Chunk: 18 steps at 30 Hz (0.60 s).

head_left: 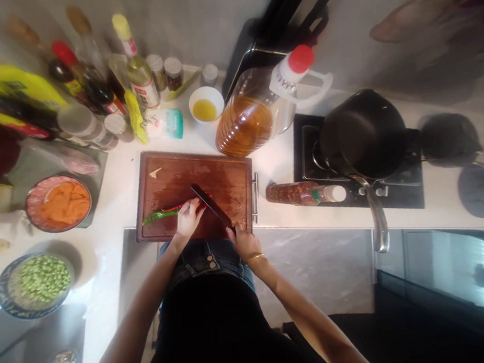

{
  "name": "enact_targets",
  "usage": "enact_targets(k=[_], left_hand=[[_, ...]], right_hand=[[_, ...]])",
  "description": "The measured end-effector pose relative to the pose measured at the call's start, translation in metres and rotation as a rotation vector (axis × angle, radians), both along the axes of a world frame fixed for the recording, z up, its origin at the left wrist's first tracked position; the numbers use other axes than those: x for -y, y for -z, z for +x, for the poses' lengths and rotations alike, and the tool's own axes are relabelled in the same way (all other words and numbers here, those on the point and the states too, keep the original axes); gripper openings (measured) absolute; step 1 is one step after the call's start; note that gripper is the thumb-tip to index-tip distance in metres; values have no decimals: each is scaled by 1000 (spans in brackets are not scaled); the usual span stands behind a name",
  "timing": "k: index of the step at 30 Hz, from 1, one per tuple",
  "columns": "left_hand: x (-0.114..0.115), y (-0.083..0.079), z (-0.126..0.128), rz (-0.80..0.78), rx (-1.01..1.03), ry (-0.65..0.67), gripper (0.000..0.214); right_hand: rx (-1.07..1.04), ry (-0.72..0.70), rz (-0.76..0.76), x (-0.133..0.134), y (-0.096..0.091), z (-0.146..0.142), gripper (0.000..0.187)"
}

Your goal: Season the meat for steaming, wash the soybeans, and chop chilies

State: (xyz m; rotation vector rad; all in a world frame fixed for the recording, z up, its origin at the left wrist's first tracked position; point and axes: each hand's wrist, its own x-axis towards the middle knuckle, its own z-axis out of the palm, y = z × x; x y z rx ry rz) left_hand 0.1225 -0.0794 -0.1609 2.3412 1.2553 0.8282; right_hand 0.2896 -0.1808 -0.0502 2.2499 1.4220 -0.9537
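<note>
A brown wooden cutting board (172, 171) lies on the counter in front of my body. My right hand (244, 243) is wrapped round the handle of a dark kitchen knife (211, 203), its blade slanting up and left over the board. Beside the blade, my left hand (189, 216) presses a red chili pepper (175, 207) against the board, fingers bent close to the knife. A green chili pepper (158, 215) lies just left of that hand. Near the board's upper left sits a small pale scrap (155, 172). The red chili's cut end is partly hidden by my fingers.
On the left stand a bowl of sliced carrot (85, 203) and a bowl of green beans (41, 279). Bottles and jars line the wall. Behind the board are a small oil bowl (204, 110) and a large oil jug (247, 118). A pot (364, 135) rests on the stove.
</note>
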Motion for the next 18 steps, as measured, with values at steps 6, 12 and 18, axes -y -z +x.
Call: enact_targets(k=[6, 12, 18], left_hand=[[0, -1, 1, -11, 20, 29, 24], [-1, -4, 3, 53, 45, 18, 25], [-1, 0, 3, 33, 62, -8, 20]], right_hand=[[-93, 24, -22, -19, 24, 6, 43], [-120, 56, 99, -15, 41, 11, 40], [-105, 41, 52, -5, 17, 12, 40]])
